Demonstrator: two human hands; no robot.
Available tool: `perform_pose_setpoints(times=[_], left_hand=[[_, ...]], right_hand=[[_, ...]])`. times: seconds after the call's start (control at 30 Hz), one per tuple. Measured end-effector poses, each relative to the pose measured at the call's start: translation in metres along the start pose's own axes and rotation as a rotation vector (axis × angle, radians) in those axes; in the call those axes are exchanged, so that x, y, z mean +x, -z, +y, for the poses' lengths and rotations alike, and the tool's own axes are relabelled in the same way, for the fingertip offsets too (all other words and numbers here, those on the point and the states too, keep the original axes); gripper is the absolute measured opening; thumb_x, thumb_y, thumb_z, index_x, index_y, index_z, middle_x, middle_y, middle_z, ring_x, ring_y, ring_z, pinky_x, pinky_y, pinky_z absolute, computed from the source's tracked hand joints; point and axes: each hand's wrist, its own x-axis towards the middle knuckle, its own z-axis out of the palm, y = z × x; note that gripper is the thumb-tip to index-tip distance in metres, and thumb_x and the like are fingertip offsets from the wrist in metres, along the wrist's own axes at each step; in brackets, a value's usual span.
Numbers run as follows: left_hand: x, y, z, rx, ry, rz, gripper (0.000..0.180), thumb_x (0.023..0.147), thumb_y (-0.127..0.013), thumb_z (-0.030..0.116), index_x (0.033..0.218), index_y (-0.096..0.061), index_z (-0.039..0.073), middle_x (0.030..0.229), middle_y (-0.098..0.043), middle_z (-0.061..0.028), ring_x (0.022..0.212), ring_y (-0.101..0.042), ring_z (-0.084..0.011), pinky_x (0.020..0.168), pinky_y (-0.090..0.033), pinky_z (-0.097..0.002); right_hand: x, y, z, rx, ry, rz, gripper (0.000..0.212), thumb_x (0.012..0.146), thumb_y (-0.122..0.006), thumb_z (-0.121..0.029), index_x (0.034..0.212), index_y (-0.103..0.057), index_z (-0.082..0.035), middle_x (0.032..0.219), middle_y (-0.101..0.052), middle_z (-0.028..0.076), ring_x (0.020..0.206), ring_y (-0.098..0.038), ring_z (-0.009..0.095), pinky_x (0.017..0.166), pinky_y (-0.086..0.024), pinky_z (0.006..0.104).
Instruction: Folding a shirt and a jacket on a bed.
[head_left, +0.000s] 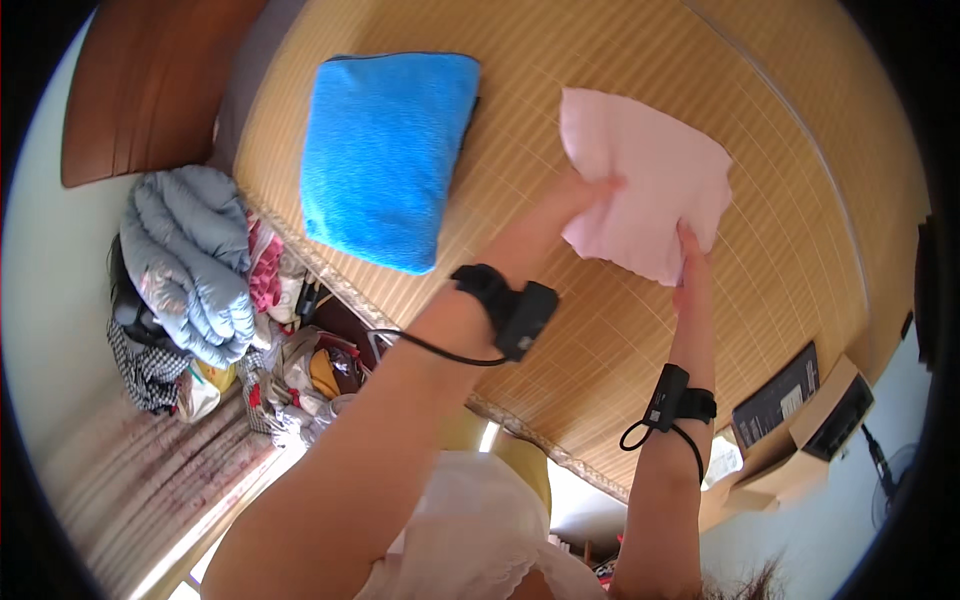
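Head camera, single fisheye view, looking down.
Close above the bed (600, 330); forearms enter from the lower edge, straight edges bow toward the dark rim, floor clutter (290, 370) at left.
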Motion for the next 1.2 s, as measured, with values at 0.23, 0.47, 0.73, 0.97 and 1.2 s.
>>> perform_pose_setpoints(times=[0.23, 0.47, 0.73, 0.97, 1.2], left_hand=[[-0.083, 0.016, -0.022, -0.388, 0.355, -0.076, 0.059, 0.076, -0.063, 0.011, 0.126, -0.032, 0.000, 0.114, -0.051, -0.0144, 0.105, -0.051, -0.0243, 0.088, -0.045, -0.0364], [-0.200, 0.021, 0.028, -0.326, 0.262, 0.101, 0.064, 0.073, -0.064, 0.005, 0.127, -0.031, 0.001, 0.116, -0.049, -0.0149, 0.107, -0.050, -0.0259, 0.089, -0.043, -0.0393], [-0.221, 0.074, 0.086, -0.508, -0.366, 0.463, 0.061, 0.072, -0.068, 0.010, 0.123, -0.036, 0.000, 0.115, -0.050, -0.0120, 0.105, -0.050, -0.0230, 0.086, -0.044, -0.0340], [-0.137, 0.192, 0.038, -0.312, -0.132, 0.727, 0.058, 0.071, -0.068, 0.018, 0.116, -0.042, -0.009, 0.107, -0.055, -0.0167, 0.095, -0.056, -0.0237, 0.080, -0.047, -0.0341], [-0.210, 0.153, 0.005, 0.110, -0.256, 0.994, 0.037, 0.066, -0.062, 0.026, 0.097, -0.057, 0.006, 0.085, -0.060, -0.0129, 0.074, -0.059, -0.0267, 0.061, -0.047, -0.0348]], right_hand=[[-0.057, -0.002, 0.054, 0.294, -0.423, -0.346, 0.056, 0.082, -0.054, -0.022, 0.127, -0.030, 0.002, 0.121, -0.046, 0.014, 0.107, -0.050, 0.023, 0.086, -0.046, 0.0355], [-0.129, -0.042, 0.013, 0.174, -0.424, -0.520, 0.056, 0.074, -0.059, -0.009, 0.123, -0.036, 0.003, 0.116, -0.050, 0.014, 0.104, -0.052, 0.025, 0.085, -0.045, 0.0363], [-0.129, -0.224, -0.103, -0.313, 0.247, -0.734, 0.070, 0.068, -0.069, -0.012, 0.126, -0.033, 0.002, 0.118, -0.048, 0.015, 0.105, -0.050, 0.022, 0.087, -0.041, 0.0329], [-0.098, -0.249, 0.006, -0.866, 0.312, -0.591, 0.077, 0.076, -0.064, -0.021, 0.134, -0.017, 0.000, 0.135, -0.025, 0.021, 0.119, -0.036, 0.029, 0.092, -0.037, 0.0361], [-0.129, -0.166, 0.045, -1.181, 0.245, -0.997, 0.062, 0.080, -0.059, -0.021, 0.132, -0.028, -0.008, 0.127, -0.039, 0.019, 0.099, -0.054, 0.028, 0.075, -0.046, 0.0300]])
